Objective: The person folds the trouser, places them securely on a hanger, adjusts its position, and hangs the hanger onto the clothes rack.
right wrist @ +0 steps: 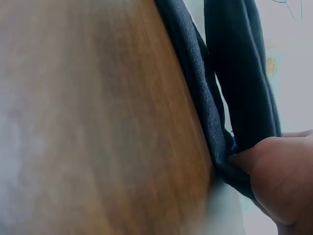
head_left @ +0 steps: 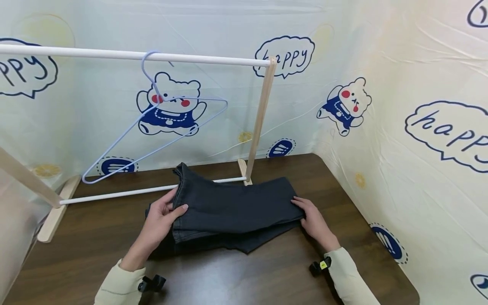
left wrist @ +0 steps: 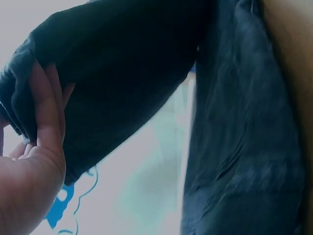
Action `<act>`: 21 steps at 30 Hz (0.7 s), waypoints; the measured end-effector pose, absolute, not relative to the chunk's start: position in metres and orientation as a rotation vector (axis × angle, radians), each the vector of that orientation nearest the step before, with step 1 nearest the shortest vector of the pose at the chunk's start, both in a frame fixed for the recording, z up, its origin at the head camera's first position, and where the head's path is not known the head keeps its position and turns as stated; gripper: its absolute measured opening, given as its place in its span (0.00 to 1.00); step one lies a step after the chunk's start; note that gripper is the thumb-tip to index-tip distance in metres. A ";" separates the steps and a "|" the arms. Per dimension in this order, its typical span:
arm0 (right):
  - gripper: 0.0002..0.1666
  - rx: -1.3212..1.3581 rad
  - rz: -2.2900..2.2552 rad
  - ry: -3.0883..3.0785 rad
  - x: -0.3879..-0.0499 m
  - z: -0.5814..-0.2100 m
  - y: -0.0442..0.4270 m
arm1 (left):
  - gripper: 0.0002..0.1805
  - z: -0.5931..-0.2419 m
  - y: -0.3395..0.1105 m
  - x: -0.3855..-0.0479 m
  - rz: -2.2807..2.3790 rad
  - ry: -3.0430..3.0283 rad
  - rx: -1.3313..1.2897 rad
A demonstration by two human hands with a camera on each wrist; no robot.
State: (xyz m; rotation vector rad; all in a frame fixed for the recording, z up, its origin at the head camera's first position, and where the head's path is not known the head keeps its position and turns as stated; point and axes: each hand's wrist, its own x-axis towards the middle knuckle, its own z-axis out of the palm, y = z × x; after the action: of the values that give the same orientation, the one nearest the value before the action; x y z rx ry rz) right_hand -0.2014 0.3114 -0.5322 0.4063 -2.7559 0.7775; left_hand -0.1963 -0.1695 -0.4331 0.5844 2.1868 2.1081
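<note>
Dark jeans (head_left: 236,207) lie folded in layers, the top layer lifted off the lower one at its left end. My left hand (head_left: 160,222) grips that raised end, thumb on top and fingers underneath; in the left wrist view the fingers (left wrist: 49,105) lie against the underside of the cloth. At the folded right end, my right hand (head_left: 314,220) pinches the jeans. In the right wrist view its thumb (right wrist: 247,159) reaches between the upper and lower layers, while most of the other fingers are hidden.
Behind the jeans stands a rack with a white top rail (head_left: 213,59), wooden posts (head_left: 262,118) and a low white bar (head_left: 118,195). A light blue hanger (head_left: 126,131) hangs from the rail. The brown table (head_left: 228,279) ends near a patterned curtain (head_left: 381,178).
</note>
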 end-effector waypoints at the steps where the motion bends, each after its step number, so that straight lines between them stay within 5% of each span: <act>1: 0.43 0.420 0.792 -2.746 -0.201 -0.532 0.312 | 0.35 -0.431 -0.174 -0.197 2.129 2.166 0.614; 10: 0.48 0.542 0.840 -2.773 -0.204 -0.528 0.304 | 0.35 -0.416 -0.218 -0.197 2.175 2.099 0.670; 21: 0.45 0.661 0.786 -2.810 -0.205 -0.534 0.296 | 0.36 -0.442 -0.253 -0.196 1.814 2.375 0.521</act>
State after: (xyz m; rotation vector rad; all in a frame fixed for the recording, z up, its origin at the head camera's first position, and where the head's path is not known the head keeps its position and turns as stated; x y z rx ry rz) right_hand -0.2054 0.2963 -0.5343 0.6612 -2.8105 0.7863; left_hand -0.1959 -0.2527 -0.4421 0.5211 2.3752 1.8139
